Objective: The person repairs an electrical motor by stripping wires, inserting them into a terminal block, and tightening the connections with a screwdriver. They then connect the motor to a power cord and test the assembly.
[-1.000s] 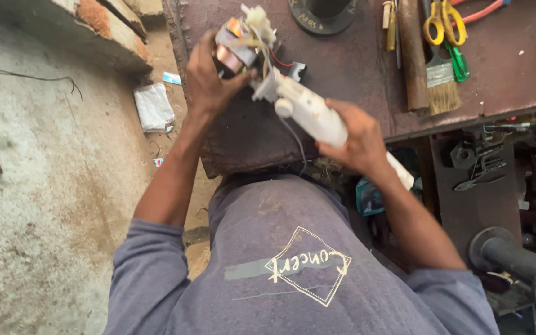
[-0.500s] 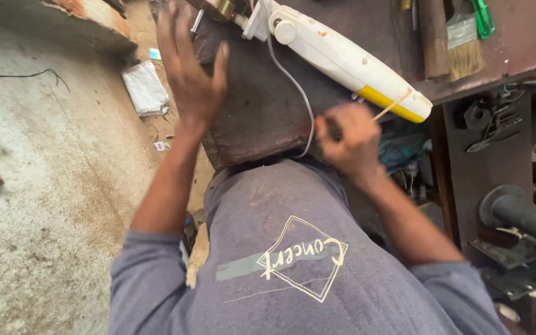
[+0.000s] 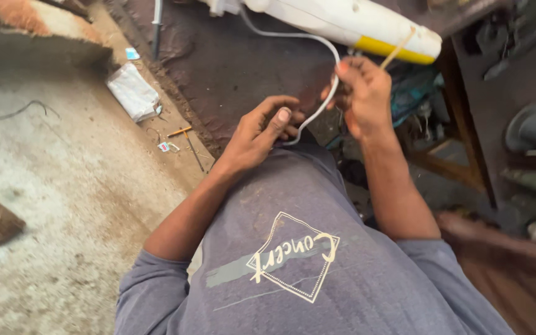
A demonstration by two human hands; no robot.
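Here, left hand [image 3: 257, 131] fingers and right hand [image 3: 360, 93] fingers pinching white cord [image 3: 317, 108]

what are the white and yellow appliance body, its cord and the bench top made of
The appliance body looks like glossy moulded plastic, smooth with a soft sheen. The white cord, bending between both hands, seems to be flexible plastic or rubber sheathing. The bench top is dark, matt and stained; possibly worn metal or wood, hard to tell.

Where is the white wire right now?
In the head view, the white wire runs from the white and yellow appliance on the dark workbench down between the right hand and left hand.
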